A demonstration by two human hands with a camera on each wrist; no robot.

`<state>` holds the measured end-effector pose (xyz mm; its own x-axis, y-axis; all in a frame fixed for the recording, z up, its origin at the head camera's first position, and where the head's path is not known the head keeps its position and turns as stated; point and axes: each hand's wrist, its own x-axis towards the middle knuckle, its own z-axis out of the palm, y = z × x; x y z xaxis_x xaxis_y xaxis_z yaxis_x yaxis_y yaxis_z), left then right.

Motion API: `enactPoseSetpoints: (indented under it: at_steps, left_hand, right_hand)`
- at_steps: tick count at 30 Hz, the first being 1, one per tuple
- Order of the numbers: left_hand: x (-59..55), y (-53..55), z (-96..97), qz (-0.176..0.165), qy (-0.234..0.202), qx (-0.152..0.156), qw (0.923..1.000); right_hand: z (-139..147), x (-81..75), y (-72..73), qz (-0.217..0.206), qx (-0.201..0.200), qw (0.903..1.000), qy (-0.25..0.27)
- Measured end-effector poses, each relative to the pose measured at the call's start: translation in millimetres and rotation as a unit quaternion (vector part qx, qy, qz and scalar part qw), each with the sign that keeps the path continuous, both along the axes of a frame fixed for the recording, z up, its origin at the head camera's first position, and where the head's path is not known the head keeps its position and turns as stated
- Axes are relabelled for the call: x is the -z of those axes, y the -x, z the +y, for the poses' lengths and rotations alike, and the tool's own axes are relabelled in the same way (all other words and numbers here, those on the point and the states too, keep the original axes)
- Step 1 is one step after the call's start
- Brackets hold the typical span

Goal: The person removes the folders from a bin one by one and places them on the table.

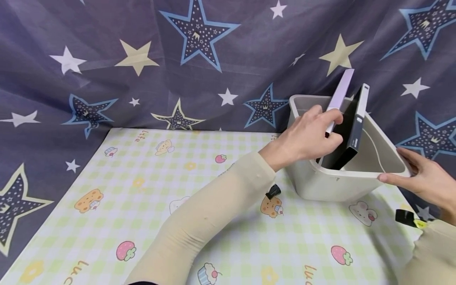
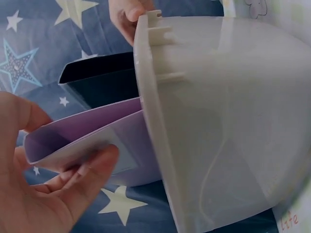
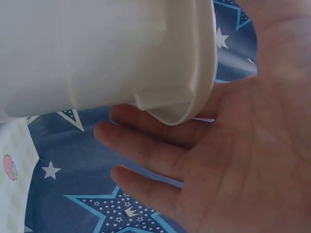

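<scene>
A light grey plastic bin (image 1: 329,186) stands at the table's back right with two binders inside. One is a purple binder (image 1: 341,89), tilted, its top above the far rim. My left hand (image 1: 306,134) grips this binder by the spine; in the left wrist view, the thumb lies on one face with the fingers on the other side. Beside it leans a black binder (image 1: 350,138) with a pale label on its spine. My right hand (image 1: 424,178) rests against the bin's right end, thumb at the front rim. In the right wrist view its fingers (image 3: 146,145) extend fairly straight along the bin.
A checked tablecloth (image 1: 149,221) with cartoon prints covers the table. Behind it hangs a dark blue star-patterned curtain (image 1: 231,79), close to the bin's back side. The table's right edge runs just under the right hand.
</scene>
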<state>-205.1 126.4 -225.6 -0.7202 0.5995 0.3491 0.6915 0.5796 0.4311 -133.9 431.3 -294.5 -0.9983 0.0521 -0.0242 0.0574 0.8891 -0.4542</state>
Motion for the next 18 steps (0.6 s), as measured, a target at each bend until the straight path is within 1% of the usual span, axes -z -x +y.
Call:
enactPoseSetpoints:
  at_steps: [2, 7, 9, 18]
  left_hand:
    - [-3.0, 1.0, -0.1, -0.011, 0.014, -0.002, 0.9998]
    - [-11.3, 7.0, -0.3, -0.01, 0.046, 0.006, 0.9988]
    - [-13.9, 9.8, -0.5, -0.01, 0.049, 0.013, 0.9987]
    - [-18.6, 20.9, -0.3, -0.042, 0.045, 0.028, 0.9977]
  right_hand:
    - [1.1, 1.3, 0.9, 0.003, -0.001, 1.0, 0.001]
    - [-0.5, -0.6, 0.3, 0.008, -0.001, 0.9999, -0.007]
    - [-2.1, -2.3, -0.5, 0.008, -0.002, 0.9999, -0.008]
    - [-4.7, -5.3, -2.7, 0.001, -0.001, 0.9999, -0.01]
